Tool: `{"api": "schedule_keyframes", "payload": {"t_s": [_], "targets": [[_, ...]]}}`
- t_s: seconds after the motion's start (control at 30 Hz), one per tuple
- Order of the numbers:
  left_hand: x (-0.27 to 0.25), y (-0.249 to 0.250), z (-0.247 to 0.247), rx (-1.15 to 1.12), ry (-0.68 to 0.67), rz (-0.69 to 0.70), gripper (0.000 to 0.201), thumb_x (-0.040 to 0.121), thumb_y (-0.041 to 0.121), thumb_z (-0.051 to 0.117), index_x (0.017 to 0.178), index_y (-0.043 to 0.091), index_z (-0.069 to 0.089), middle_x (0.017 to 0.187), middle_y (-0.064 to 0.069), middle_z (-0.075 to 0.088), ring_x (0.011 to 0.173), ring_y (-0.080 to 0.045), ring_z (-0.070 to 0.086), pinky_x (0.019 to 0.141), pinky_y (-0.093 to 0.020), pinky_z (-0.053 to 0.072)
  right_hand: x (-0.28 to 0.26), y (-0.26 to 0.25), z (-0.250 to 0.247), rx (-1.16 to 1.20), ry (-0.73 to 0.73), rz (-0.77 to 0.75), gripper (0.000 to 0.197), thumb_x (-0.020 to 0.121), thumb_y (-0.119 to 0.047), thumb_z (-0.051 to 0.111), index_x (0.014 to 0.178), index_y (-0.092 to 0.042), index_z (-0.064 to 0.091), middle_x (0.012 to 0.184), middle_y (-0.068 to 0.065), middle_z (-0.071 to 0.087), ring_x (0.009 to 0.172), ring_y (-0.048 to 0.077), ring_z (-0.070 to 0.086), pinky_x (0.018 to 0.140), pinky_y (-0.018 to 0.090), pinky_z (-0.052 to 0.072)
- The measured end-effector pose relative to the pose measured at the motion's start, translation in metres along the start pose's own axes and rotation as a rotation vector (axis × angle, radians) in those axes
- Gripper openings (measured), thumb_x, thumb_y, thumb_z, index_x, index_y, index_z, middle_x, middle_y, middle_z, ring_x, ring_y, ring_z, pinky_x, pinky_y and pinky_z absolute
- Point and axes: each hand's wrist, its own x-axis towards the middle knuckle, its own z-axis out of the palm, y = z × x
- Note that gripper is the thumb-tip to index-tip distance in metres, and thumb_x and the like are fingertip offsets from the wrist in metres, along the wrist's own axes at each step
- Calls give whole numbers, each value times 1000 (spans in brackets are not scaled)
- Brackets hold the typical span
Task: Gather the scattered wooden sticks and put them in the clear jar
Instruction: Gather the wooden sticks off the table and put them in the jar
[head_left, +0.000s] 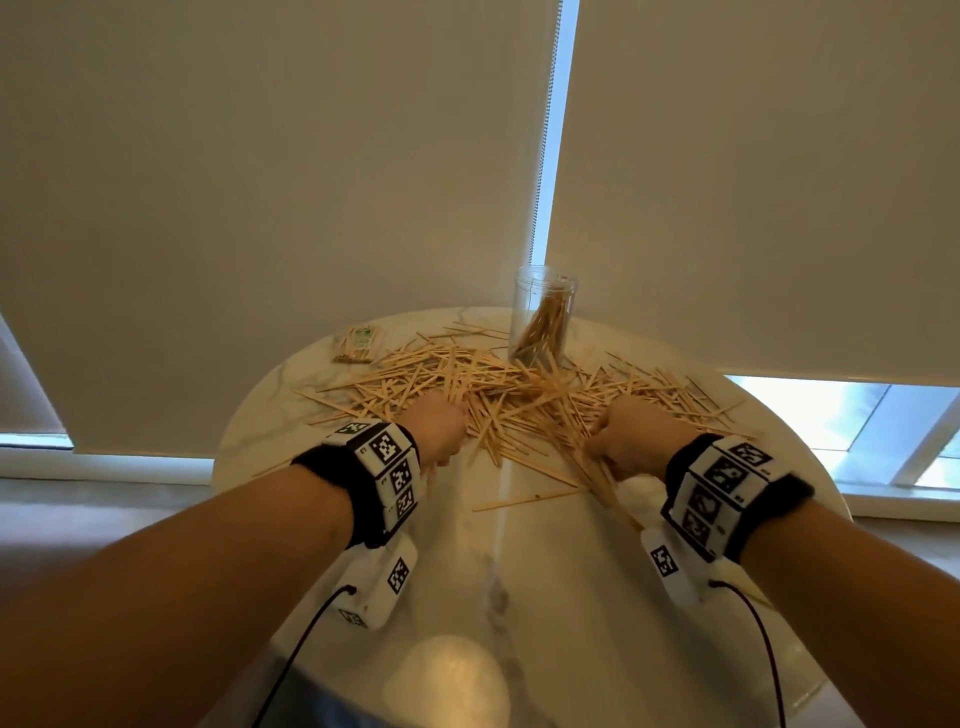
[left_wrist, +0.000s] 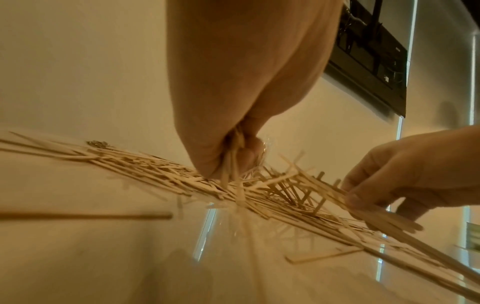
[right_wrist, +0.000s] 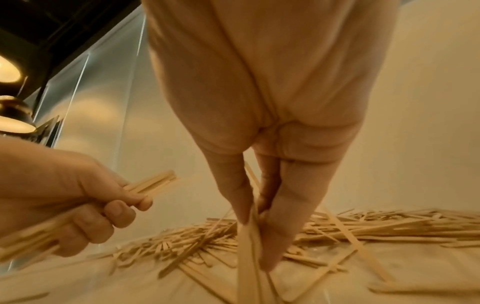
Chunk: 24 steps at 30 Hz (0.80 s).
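Observation:
A loose heap of thin wooden sticks (head_left: 519, 395) covers the far half of the round marble table (head_left: 519, 571). Behind it stands the clear jar (head_left: 543, 312), upright, open-topped, with a leaning bunch of sticks inside. My left hand (head_left: 441, 423) sits at the heap's near left edge and grips a bundle of sticks (right_wrist: 145, 187), curled fingers around it. My right hand (head_left: 618, 434), at the heap's near right, pinches a bundle that trails back toward me (head_left: 610, 493). In the wrist views the left hand (left_wrist: 233, 160) and the right hand (right_wrist: 255, 218) each close on sticks.
A small packet of sticks (head_left: 358, 343) lies at the table's back left. Single sticks (head_left: 524, 500) lie apart on the bare marble in front of the heap. Roller blinds (head_left: 260, 208) hang close behind the table; its edge curves away on both sides.

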Motion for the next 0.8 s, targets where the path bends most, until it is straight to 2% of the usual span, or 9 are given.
{"api": "schedule_keyframes", "payload": {"t_s": [0.1,0.2,0.27,0.33,0.4,0.47,0.53,0.7,0.8], "targets": [[4,6,1,52,105,71,52,105,47,31,121,3,52,96,-19,65,69,-25,56,65,-32,50,3,-7,0,197,30,-74,12,91,-11,66,89,-3,75,86,13,76,81,26,74,78,43,62],[4,14,3,59,150,120,70,97,67,29,123,8,55,113,-16,67,99,-33,65,92,-43,54,4,-20,6,354,59,-169,13,94,-11,64,88,-5,74,85,12,76,79,25,74,75,42,63],[4,19,3,7,165,174,81,85,82,34,121,13,54,104,-9,67,92,-26,65,90,-43,54,5,-30,11,378,88,-229,15,95,-17,65,87,-9,75,84,9,76,78,24,74,74,43,63],[1,25,2,-44,151,226,91,71,93,40,114,15,56,84,1,60,71,-15,57,75,-36,53,6,-38,16,384,117,-283,17,93,-24,67,84,-12,75,82,7,75,77,24,74,74,47,62],[3,27,4,-44,80,266,98,60,99,44,116,20,60,88,3,64,77,-13,60,77,-36,51,7,-45,21,419,120,-329,17,93,-23,66,84,-11,74,81,8,75,78,25,74,74,49,61],[8,25,9,-62,-3,286,101,54,98,53,115,19,63,102,-1,71,93,-20,67,89,-46,54,6,-52,25,454,92,-385,14,94,-17,63,88,-10,73,82,8,75,78,25,74,74,48,62],[12,21,14,-115,-40,312,92,57,93,60,112,19,66,99,-3,74,91,-23,72,88,-51,57,6,-57,28,501,85,-425,15,92,-9,59,97,-10,72,84,9,76,78,25,74,74,47,62],[14,18,17,-166,19,388,60,79,78,46,102,26,66,92,2,74,87,-21,71,87,-51,57,10,-63,33,482,145,-477,13,89,-17,65,85,-15,77,73,5,75,72,22,75,74,46,62],[13,22,11,-167,111,380,51,97,63,38,100,19,63,92,-2,71,83,-21,68,80,-40,55,10,-63,33,432,164,-468,14,86,-29,75,80,-16,77,69,2,74,71,19,74,75,44,62]]}}
